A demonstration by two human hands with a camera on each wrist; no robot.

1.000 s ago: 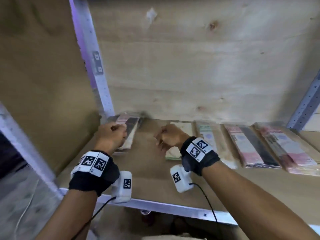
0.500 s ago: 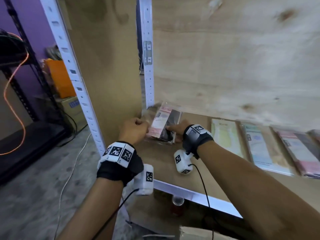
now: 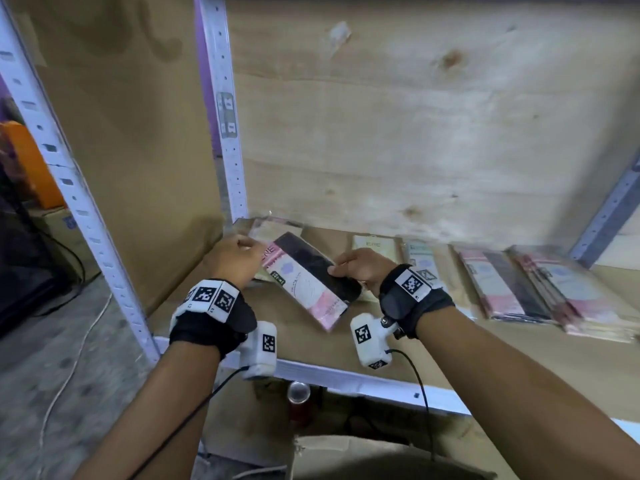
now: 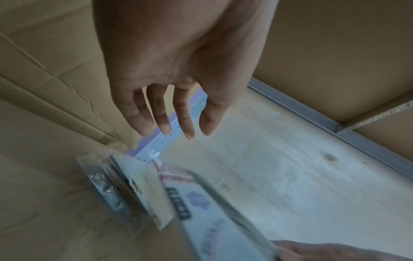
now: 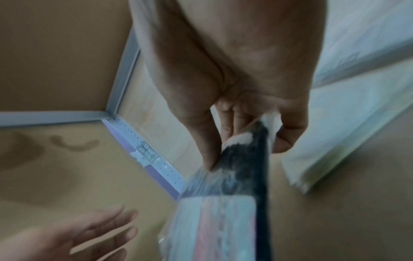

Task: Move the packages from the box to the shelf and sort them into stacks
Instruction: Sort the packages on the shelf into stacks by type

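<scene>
Right hand [image 3: 362,271] pinches the pink-and-black package [image 3: 308,282] by its edge, holding it tilted above the shelf [image 3: 311,344] — over the far-left stack [image 3: 273,228]. Left hand [image 3: 235,259] hovers beside it, fingers straight, its grip empty. Further stacks [image 3: 519,282] line the shelf to the right.

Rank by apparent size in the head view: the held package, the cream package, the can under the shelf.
1. Held package, though nearest the camera, so it looks enlarged.
2. Cream package, partly hidden by the right hand.
3. Can, smallest.
</scene>
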